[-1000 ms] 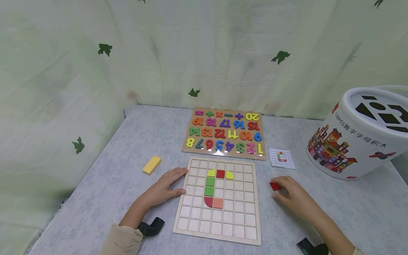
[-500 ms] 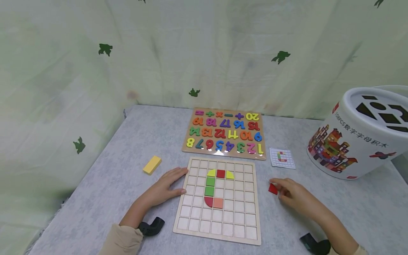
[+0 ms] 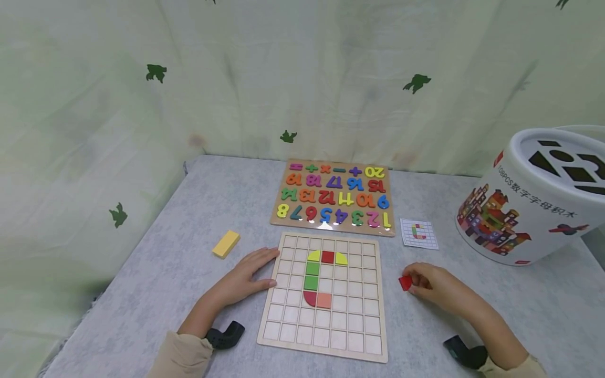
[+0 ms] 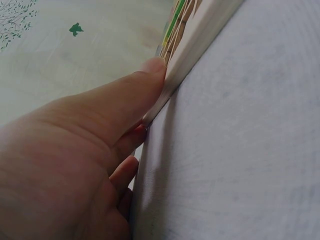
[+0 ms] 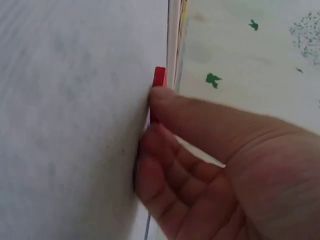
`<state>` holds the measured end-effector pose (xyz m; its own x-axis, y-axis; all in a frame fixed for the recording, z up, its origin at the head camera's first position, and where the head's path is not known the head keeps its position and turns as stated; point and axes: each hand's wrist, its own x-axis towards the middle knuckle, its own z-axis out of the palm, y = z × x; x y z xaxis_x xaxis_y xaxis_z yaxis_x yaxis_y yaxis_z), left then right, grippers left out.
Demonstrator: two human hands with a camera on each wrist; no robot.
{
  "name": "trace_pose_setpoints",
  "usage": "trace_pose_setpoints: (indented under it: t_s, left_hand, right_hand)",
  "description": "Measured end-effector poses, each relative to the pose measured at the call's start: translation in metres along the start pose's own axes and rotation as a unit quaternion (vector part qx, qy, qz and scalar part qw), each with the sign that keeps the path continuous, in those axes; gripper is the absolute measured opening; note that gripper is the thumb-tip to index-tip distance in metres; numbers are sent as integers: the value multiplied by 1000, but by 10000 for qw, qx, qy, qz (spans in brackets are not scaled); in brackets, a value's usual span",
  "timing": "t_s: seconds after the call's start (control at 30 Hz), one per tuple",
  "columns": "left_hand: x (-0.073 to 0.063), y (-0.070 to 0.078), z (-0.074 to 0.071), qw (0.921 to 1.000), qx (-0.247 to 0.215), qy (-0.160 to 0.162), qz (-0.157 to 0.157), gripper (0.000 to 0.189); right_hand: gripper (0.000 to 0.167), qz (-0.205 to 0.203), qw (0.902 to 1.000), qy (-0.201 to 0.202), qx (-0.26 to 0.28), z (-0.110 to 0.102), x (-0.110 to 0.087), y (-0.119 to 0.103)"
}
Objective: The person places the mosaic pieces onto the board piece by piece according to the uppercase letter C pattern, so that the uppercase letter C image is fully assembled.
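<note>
My left hand (image 3: 243,279) lies with extended fingers at the left edge of a wooden grid board (image 3: 352,344); in the left wrist view its thumb (image 4: 135,90) touches the board's side. In the board's cells sit a red square (image 3: 327,257) between two yellow quarter-circles, two green squares (image 3: 311,275), a dark red quarter-circle (image 3: 309,298) and a salmon square (image 3: 323,300). To the right of the board, my right hand (image 3: 437,286) pinches a red tile (image 3: 405,283) between thumb and fingers, low over the table. The right wrist view shows that tile (image 5: 159,76) edge-on.
Behind the board lies a number puzzle (image 3: 333,197). A small pattern card (image 3: 419,234) is right of it, near a large white bucket (image 3: 524,210) with a shape-sorter lid. A yellow block (image 3: 226,244) lies to the left. A curtain (image 3: 331,79) hangs behind the table.
The red tile has turned in my right hand's fingers and come slightly nearer to me. My right hand has shifted slightly right. The left hand has stayed in place.
</note>
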<state>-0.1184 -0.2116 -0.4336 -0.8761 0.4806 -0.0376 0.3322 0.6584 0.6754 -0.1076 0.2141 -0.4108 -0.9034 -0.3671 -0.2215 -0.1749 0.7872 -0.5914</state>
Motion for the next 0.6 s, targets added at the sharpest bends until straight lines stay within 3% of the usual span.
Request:
trace_pose_setpoints:
  t_s: [0.17,0.37,0.47,0.6]
  left_hand:
    - [0,1,0,10000,42,-11,-43,70]
    - [0,2,-1,10000,44,-19,-32,70]
    - [0,3,-1,10000,26,-30,-50,70]
    - [0,3,-1,10000,1,-44,-63,70]
  right_hand:
    - [22,-404,9986,306,-127,3,0,3]
    - [21,-598,9972,413,-188,7,1,2]
    - [22,-661,9964,501,-201,7,-1,-6]
    - [24,-1063,9926,549,-188,7,-6,-25]
